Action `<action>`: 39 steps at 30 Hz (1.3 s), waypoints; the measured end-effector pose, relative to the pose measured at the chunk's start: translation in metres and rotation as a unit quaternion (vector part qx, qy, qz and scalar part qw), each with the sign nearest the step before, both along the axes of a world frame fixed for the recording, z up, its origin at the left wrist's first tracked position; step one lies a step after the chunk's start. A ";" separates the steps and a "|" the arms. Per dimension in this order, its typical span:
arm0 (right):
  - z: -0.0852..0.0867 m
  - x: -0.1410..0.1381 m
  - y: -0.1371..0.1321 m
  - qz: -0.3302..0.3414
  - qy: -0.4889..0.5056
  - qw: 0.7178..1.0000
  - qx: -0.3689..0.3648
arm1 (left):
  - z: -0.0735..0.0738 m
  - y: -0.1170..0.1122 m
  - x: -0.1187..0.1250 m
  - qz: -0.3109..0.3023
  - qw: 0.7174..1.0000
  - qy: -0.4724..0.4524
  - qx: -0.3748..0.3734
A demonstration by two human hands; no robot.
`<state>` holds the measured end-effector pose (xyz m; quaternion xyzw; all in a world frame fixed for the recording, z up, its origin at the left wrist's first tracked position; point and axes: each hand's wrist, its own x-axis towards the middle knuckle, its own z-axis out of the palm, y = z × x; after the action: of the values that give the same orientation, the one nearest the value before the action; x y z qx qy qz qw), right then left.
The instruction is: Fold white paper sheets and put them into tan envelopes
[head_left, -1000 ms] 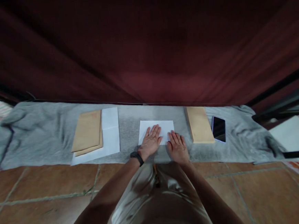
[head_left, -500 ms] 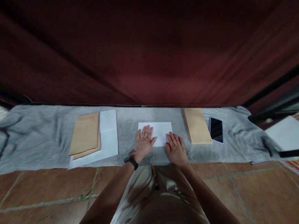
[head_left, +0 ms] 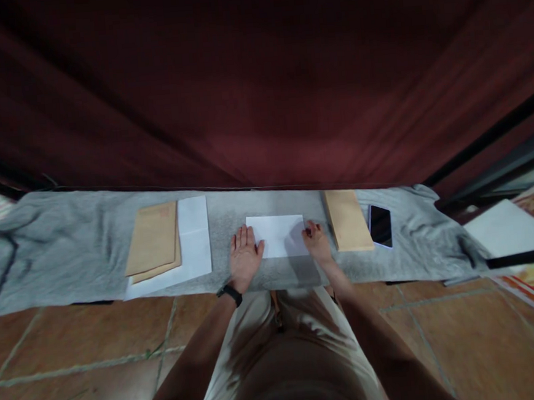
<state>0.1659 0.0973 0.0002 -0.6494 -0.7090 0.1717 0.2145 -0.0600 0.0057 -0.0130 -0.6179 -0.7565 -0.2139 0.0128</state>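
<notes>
A small white rectangle of paper (head_left: 276, 233), which looks folded, lies on the grey cloth in front of me. My left hand (head_left: 244, 254) rests flat at its left edge, palm down, fingers stretched out, with a dark band on the wrist. At the right edge is my right hand (head_left: 315, 240), its fingers curled in and nothing visible in them. Its shadow falls on the paper and the cloth, so it appears slightly raised; whether it touches the paper I cannot tell.
Brown envelopes (head_left: 154, 236) lie on larger white sheets (head_left: 195, 239) to the left. A thick stack of brown envelopes (head_left: 349, 221) and a phone (head_left: 380, 226) lie to the right. The grey cloth (head_left: 80, 239) covers the narrow surface; a dark red curtain (head_left: 261, 120) hangs behind.
My left hand has slid left off the paper's middle to its left edge. My right hand has changed from flat to curled fingers and lifted a little at the right edge.
</notes>
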 end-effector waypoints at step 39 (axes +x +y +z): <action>-0.006 0.007 -0.086 0.337 -0.026 0.926 0.165 | 0.004 -0.001 -0.017 0.030 0.949 -0.298 0.096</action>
<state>0.1725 0.0109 -0.0061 -0.3315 -0.9098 0.0973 0.2300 -0.0772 0.0048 -0.0091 -0.4986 -0.7203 -0.4591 -0.1476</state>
